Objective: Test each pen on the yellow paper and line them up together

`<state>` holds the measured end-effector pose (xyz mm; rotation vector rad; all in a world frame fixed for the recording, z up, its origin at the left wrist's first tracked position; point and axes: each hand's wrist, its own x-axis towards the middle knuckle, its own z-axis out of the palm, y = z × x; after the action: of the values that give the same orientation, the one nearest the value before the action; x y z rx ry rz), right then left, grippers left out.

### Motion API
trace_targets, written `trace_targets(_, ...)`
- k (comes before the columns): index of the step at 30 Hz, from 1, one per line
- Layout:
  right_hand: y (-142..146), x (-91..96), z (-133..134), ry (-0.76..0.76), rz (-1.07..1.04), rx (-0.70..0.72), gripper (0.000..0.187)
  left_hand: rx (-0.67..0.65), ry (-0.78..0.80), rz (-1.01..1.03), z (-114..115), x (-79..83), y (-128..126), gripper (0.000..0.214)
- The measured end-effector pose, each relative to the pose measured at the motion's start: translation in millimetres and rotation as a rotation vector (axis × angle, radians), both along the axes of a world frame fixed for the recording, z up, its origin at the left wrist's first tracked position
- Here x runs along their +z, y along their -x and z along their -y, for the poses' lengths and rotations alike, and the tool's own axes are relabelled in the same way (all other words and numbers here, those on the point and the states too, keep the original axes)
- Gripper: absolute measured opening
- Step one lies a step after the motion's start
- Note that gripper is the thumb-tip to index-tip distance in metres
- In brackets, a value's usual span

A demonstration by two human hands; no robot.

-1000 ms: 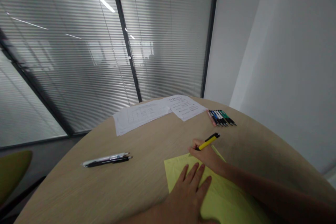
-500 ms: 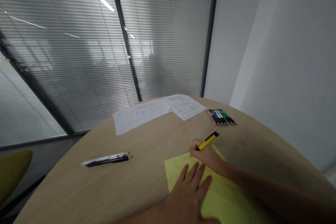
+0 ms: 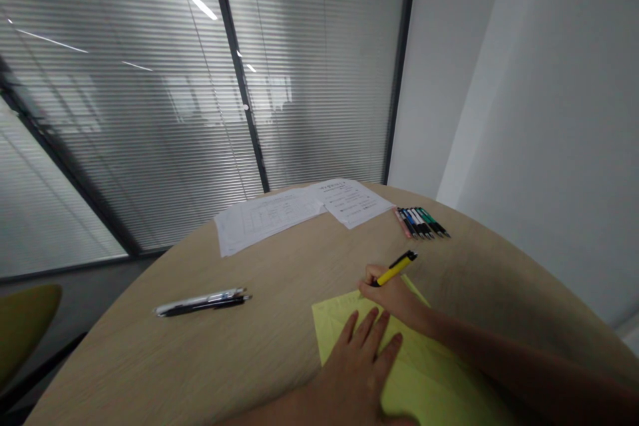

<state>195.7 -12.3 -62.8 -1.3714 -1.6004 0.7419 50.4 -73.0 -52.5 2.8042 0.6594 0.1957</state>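
A yellow sheet of paper (image 3: 424, 383) lies on the table under both my hands. My left hand (image 3: 357, 366) rests flat on it with fingers spread. Near the sheet's far edge, my right hand (image 3: 392, 296) is closed around a yellow pen (image 3: 392, 273) with a black clip. The pen leans up to the right, its lower end at the paper; the tip is mostly hidden by my fingers. Faint marks seem to run along the sheet's top edge, too small to read.
White and black pens (image 3: 202, 303) lie at the left on the round wooden table (image 3: 239, 359). Printed white sheets (image 3: 272, 216) overlap at the far edge, beside a row of several pens (image 3: 422, 223). A yellow-green chair (image 3: 27, 323) stands at the left; a blind-covered glass partition (image 3: 319, 80) rises behind.
My right hand with the pen has shifted very slightly to the left along the sheet's far edge. My left hand stays in place.
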Motion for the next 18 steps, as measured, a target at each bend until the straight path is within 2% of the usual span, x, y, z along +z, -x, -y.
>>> trace_targets(8,-2,5.3,-1,0.002,-0.064,-0.041,0.019,-0.01,-0.013,0.014,-2,-4.2,0,0.078)
trace_targets(14,-7,9.5,-3,0.085,-0.145,-0.057,0.019,-0.028,-0.036,0.003,-10,-14.9,3,0.062)
trace_targets(18,-12,15.2,-4,0.061,-0.223,-0.042,0.015,-0.001,-0.01,0.015,-12,-12.4,2,0.056)
